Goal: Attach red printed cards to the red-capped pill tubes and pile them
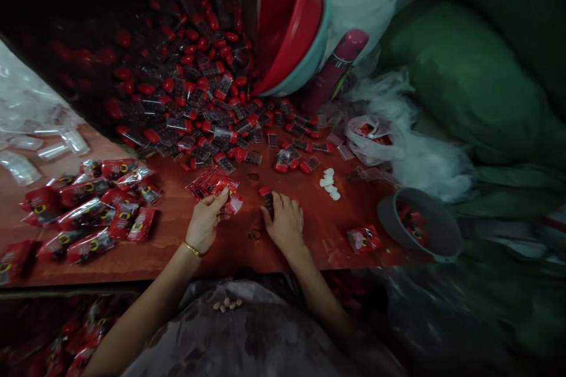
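Observation:
Near the middle of the red-brown table (177, 253), my left hand (206, 221) pinches a red printed packet (233, 199). More flat red packets (206, 181) lie just beyond its fingers. To the right, my right hand (285, 219) is closed on a small dark bottle with a red cap (267, 201), which rests on the tabletop beside the thumb. A big heap of similar red-capped bottles (212, 94) spreads behind both hands. Filled red packets (88, 206) are piled on the left. Small white pieces (329, 184) lie right of my right hand.
A red basin (287, 17) and a teal basin (316, 53) lean at the back beside a dark pink spray can (336, 68). At the right stand a grey bowl (420, 227) and a plastic bag (374, 141). Clear containers (57, 147) lie far left.

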`<state>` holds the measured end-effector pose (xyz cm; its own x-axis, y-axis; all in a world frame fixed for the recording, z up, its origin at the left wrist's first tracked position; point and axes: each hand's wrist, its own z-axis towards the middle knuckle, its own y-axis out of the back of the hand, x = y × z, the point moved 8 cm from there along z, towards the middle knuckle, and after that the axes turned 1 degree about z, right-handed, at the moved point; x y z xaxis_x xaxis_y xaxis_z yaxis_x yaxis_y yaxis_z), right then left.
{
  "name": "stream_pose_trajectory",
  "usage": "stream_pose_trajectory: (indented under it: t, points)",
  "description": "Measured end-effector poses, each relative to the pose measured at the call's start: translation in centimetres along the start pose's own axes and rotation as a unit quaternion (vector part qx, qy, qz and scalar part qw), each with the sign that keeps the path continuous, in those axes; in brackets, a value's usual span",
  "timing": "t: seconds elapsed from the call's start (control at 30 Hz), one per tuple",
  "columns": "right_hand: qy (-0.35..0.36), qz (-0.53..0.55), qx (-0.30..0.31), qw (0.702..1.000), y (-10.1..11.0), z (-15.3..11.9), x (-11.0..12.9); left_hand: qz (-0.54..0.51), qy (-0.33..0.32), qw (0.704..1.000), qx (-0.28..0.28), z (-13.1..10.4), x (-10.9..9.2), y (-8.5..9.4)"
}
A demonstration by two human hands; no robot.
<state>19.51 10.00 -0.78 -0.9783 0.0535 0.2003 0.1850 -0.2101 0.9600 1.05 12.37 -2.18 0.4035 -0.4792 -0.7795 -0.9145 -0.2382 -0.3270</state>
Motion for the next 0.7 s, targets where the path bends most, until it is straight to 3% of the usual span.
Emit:
stream_pose_trajectory:
  t: [0.13, 0.23, 0.3, 0.37, 0.43, 0.47, 0.7]
  points:
    - [0.004, 0.059, -0.007, 0.998, -0.3, 0.2, -0.5, -0.008, 0.004, 1.0, 0.009, -0.3, -0.2, 0.1]
    - [-0.025, 0.215, 0.004, 0.976, 0.3, -0.6, -1.8, 0.001, 0.004, 1.0, 0.01, -0.2, 0.1, -0.3]
    - [-0.043, 0.355, 0.063, 0.932, 0.6, -1.5, -1.9, 0.016, -0.001, 1.0, 0.011, -0.1, 0.4, -0.7]
    - [-0.051, 0.482, 0.143, 0.863, 0.9, -2.5, -1.0, 0.033, -0.012, 0.999, 0.014, 0.0, 0.7, -1.0]
    - [-0.052, 0.558, 0.201, 0.803, 1.5, -3.3, 0.2, 0.044, -0.025, 0.999, 0.021, 0.0, 0.8, -1.3]
    - [-0.05, 0.574, 0.219, 0.788, 1.7, -3.5, 0.7, 0.045, -0.031, 0.998, 0.027, 0.0, 0.8, -1.5]
    - [-0.025, 0.569, 0.284, 0.771, 1.9, -3.0, 2.7, 0.048, -0.073, 0.994, 0.07, -1.0, -0.8, -2.1]
